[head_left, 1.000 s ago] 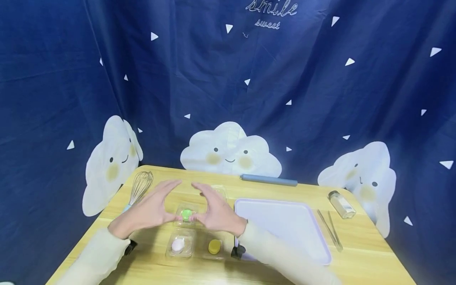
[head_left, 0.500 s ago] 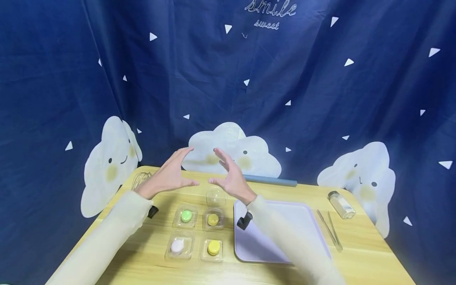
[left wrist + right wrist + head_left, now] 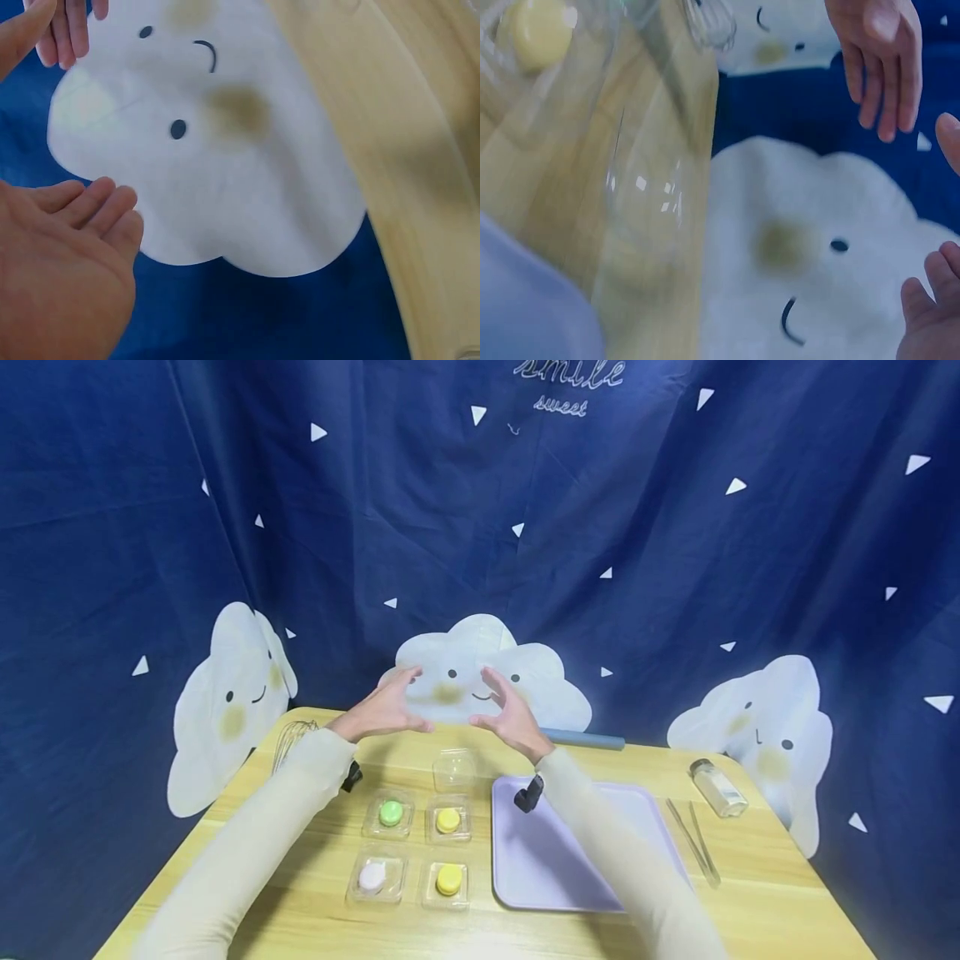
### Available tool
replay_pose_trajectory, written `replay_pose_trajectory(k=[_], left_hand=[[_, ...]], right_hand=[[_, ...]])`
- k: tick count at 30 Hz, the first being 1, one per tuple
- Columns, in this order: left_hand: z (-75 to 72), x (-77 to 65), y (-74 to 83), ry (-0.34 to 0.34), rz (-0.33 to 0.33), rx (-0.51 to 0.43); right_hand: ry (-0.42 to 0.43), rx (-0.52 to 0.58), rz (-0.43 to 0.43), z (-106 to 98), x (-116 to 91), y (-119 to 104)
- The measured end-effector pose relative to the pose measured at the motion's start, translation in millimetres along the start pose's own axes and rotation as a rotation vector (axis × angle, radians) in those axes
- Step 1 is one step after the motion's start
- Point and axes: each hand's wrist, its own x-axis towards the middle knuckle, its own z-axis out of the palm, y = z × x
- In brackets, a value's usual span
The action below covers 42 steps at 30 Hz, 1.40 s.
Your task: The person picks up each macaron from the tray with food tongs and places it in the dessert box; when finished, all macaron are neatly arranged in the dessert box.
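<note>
Both hands hover in the air over the far part of the table, palms facing each other with a gap between them. My left hand (image 3: pixel 384 708) has extended fingers and holds nothing. Opposite it, my right hand (image 3: pixel 513 718) is also empty, thumb spread from the fingers. Below them on the table stands an empty clear plastic box (image 3: pixel 453 770). Nearer, small clear boxes hold a green macaron (image 3: pixel 391 813), a yellow macaron (image 3: pixel 448 820), another yellow macaron (image 3: pixel 449 879) and a pale lilac macaron (image 3: pixel 372 877). Neither hand touches any of them.
A lilac tray (image 3: pixel 547 868) lies right of the boxes, partly under the right forearm. Further right are metal tongs (image 3: pixel 693 843) and a dark-lidded jar (image 3: pixel 718 788). A whisk (image 3: pixel 294 739) lies at the left, partly behind the sleeve. A blue-grey rod (image 3: pixel 585 739) lies along the back edge.
Both hands have risen from around the green macaron's box and moved away and to the right, over the table's far edge. The boxes, hidden in part before, now show fully.
</note>
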Motion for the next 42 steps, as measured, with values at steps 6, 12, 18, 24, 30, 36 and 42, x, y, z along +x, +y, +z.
replay_pose_trajectory(k=[6, 12, 18, 24, 30, 36, 42], left_hand=[[14.7, 11.2, -13.7, -0.136, -0.074, -0.088], [30.8, 14.3, -20.0, -0.284, -0.118, -0.111], [46.0, 12.8, -17.3, -0.405, -0.111, -0.08], [58.3, 10.7, -13.8, -0.488, -0.124, -0.102], [66.8, 11.5, -11.2, -0.522, -0.134, -0.03], [70.5, 13.0, -9.5, -0.542, -0.131, 0.007], [73.7, 13.5, -8.7, -0.542, -0.118, 0.033]], right_hand=[[-0.066, -0.046, 0.083, -4.1, -0.7, 23.5], [-0.179, -0.079, 0.197, -1.2, -11.9, 48.3], [-0.291, -0.114, 0.247, 5.1, -22.2, 62.3], [-0.416, -0.141, 0.264, 13.0, -27.5, 65.2], [-0.481, -0.224, 0.265, 22.7, -31.1, 68.5], [-0.488, -0.307, 0.247, 28.7, -30.1, 68.9], [-0.489, -0.332, 0.246, 32.4, -29.0, 68.1]])
